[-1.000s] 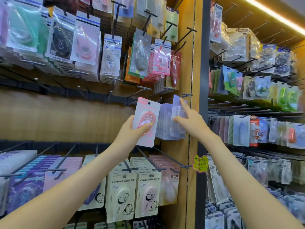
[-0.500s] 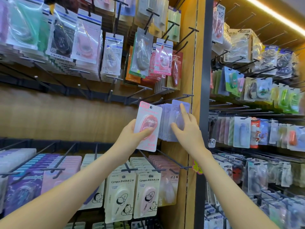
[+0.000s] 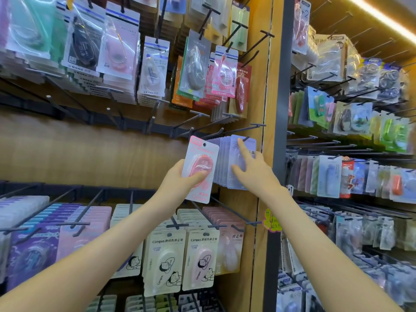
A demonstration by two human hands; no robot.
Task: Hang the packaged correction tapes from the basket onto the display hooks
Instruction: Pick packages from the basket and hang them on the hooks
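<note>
At the middle row of black wire hooks [image 3: 187,121], my left hand [image 3: 180,180] grips the pink card-backed correction tape pack [image 3: 201,167], thumb across its blister and hang hole uppermost, ready, I judge, for a bare hook. My right hand [image 3: 254,173], fingers straight and spread, presses the hanging lilac packs [image 3: 225,163], probably steadying them aside.
</note>
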